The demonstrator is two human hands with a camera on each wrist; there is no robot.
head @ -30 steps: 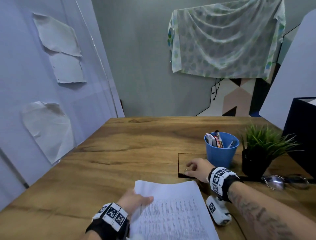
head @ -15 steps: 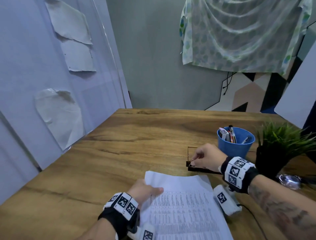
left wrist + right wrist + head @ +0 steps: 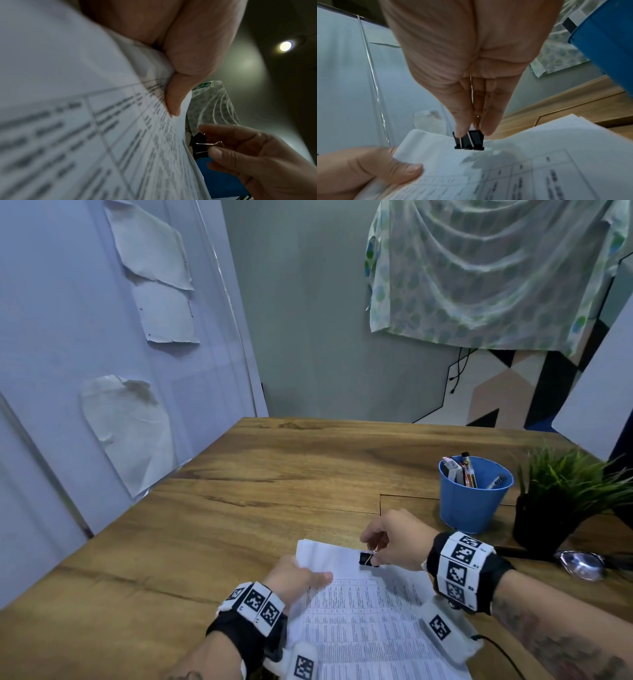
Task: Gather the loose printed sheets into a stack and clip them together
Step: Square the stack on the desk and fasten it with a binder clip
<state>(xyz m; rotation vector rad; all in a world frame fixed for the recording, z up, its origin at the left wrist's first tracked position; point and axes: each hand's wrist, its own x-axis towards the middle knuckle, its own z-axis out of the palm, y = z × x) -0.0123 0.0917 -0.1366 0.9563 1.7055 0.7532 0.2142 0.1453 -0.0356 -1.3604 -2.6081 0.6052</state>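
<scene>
A stack of printed sheets [image 3: 363, 618] with tables of small text lies on the wooden desk [image 3: 274, 491] in front of me. My left hand [image 3: 294, 577] holds the stack's top left corner, thumb on the paper [image 3: 453, 169] and fingers under it. My right hand [image 3: 387, 542] pinches the wire handles of a black binder clip [image 3: 368, 559] between thumb and fingers. The binder clip [image 3: 469, 140] stands at the top edge of the sheets. In the left wrist view the binder clip [image 3: 199, 146] sits just past the paper's [image 3: 85, 121] far edge.
A blue cup [image 3: 474, 494] with pens stands behind my right hand. A potted plant [image 3: 561, 498] in a black pot stands right of it, with glasses [image 3: 582, 565] in front. A shallow tray edge [image 3: 404, 496] shows beside the cup. A white panel wall [image 3: 85, 371] borders the desk's left.
My right hand left the tray by the blue cup and came to the top edge of the sheets with the black binder clip. My left hand kept its hold on the stack.
</scene>
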